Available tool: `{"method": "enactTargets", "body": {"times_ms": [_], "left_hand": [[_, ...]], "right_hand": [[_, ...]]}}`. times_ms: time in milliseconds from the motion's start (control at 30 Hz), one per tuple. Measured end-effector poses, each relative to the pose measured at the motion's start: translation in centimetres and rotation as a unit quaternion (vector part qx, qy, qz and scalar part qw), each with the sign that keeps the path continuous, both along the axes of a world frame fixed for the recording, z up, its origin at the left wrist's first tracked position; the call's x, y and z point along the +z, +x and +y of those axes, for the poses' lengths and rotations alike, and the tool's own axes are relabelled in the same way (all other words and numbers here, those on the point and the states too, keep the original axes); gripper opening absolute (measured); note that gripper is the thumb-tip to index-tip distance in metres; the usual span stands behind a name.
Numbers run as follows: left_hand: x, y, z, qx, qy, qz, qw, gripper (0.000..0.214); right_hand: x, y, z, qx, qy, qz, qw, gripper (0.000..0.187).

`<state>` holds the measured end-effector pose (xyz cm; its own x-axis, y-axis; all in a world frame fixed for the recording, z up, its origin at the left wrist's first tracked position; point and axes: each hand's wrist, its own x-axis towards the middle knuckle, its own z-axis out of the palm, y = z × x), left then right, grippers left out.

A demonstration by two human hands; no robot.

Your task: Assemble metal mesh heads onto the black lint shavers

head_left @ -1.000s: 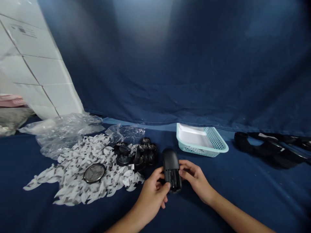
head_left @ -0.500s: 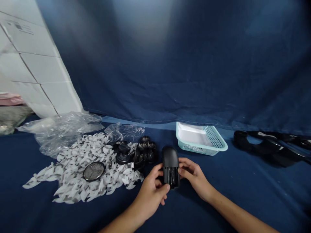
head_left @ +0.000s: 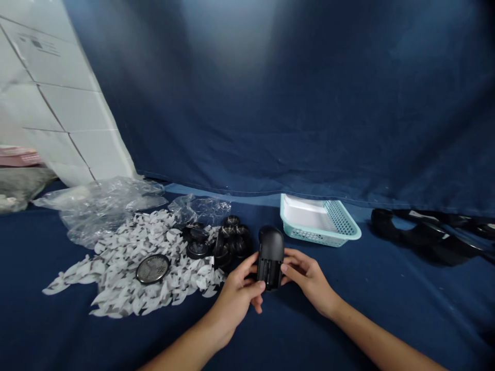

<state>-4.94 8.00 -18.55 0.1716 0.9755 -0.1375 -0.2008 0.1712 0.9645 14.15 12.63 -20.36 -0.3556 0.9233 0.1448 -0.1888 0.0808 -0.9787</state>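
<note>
A blue cloth (head_left: pixel 386 309) covers the table in front of you and hangs as a backdrop behind it, so the dark parts lie on one plain ground. At the far left, crumpled clear plastic (head_left: pixel 96 206) lies open, and a wide heap of white paper slips (head_left: pixel 127 278) spreads out from it towards you. At the far right, well apart from your hands, long black pieces (head_left: pixel 421 234) lie in a row along the foot of the backdrop. A pale green basket (head_left: pixel 309 236) stands just beyond your right hand, turned at an angle, its open side up and within easy reach.

A cluster of round black caps (head_left: pixel 228 242) sits on the right edge of the slips, just to the left of what you hold. Your left hand (head_left: pixel 235 301) and right hand (head_left: pixel 309 281) meet at the middle of the table, low over the cloth. Between them is a black housing (head_left: pixel 270 252), its rounded end pointing away from you and its ribbed open face turned up. Both hands are closed on it: the fingertips of each press in from their own side, probably to keep that face steady in your view. A round mesh disc (head_left: pixel 152 269) lies alone on the slips.
</note>
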Motion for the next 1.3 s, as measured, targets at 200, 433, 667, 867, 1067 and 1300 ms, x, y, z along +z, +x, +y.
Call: {"method": "enactTargets", "body": {"times_ms": [200,433,667,867,1067,1300], "left_hand": [[0.1,0.1,0.0,0.001,-0.001,-0.004,1.0,0.069],[-0.9,0.4,-0.8,0.032,0.091,0.133,0.986,0.062],[0.2,0.1,-2.1,0.109,0.335,0.319,0.88,0.038],[0.3,0.1,-2.6,-0.001,0.385,0.339,0.858,0.046],[1.3,-0.7,-2.8,0.195,0.397,0.34,0.83,0.052],[1.4,-2.1,-1.1,0.182,0.364,0.303,0.861,0.067]], "right_hand": [[-0.4,0.1,0.0,0.007,-0.002,0.002,1.0,0.04],[0.3,0.2,-0.4,0.027,-0.01,0.009,1.0,0.038],[1.6,-0.9,-2.8,0.092,-0.064,0.083,0.99,0.055],[1.0,-0.9,-3.1,0.092,-0.237,0.21,0.944,0.037],[2.0,-1.1,-3.3,0.151,-0.291,0.274,0.904,0.048],[1.5,-2.3,-4.6,0.196,-0.239,0.142,0.94,0.055]]}}
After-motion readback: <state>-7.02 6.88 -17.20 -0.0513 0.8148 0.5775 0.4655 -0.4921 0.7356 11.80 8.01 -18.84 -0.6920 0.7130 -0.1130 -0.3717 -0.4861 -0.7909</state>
